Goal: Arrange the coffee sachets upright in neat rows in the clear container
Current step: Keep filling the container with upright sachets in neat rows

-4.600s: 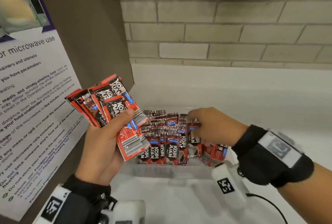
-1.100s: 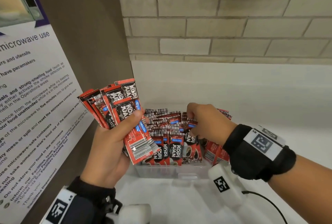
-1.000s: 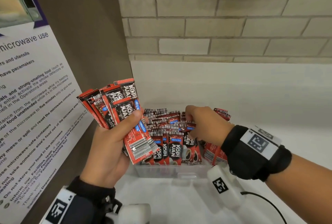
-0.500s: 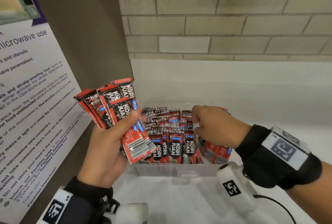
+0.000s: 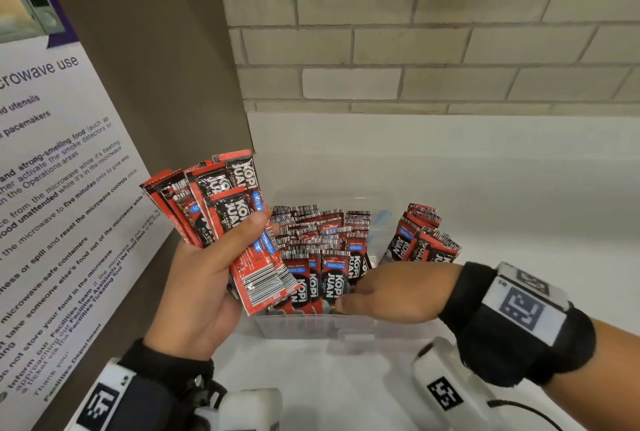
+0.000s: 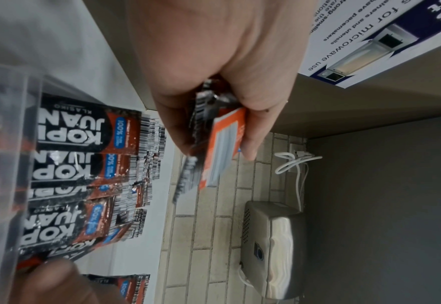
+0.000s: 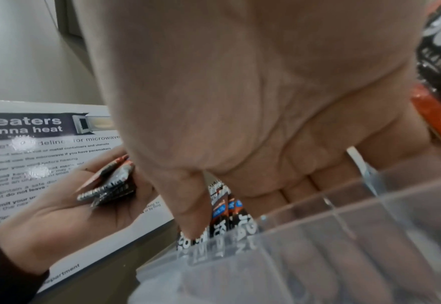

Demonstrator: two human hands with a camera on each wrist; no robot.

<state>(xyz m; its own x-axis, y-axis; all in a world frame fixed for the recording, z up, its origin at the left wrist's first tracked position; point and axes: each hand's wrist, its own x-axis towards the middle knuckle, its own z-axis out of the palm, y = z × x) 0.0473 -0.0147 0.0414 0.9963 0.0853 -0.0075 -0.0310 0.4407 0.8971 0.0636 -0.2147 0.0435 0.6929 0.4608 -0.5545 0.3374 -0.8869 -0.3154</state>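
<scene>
Head view: the left hand [image 5: 204, 278] grips a fanned bundle of red-and-black foil coffee sachets [image 5: 225, 209], light, floppy and slick, best pinched mid-body. More stand in rows in the clear plastic container [image 5: 329, 326], where the right hand [image 5: 394, 292] reaches; its grip is hidden.

Left wrist view: fingers [image 6: 250, 131] clamp the bundle's edges.

Right wrist view: straight fingers [image 7: 300, 191] press inside the container wall.

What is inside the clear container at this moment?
The clear container holds upright Kopi Juan coffee sachets in rows on its left, a leaning group on its right. The right hand reaches in, hiding what lies beneath it.
</scene>
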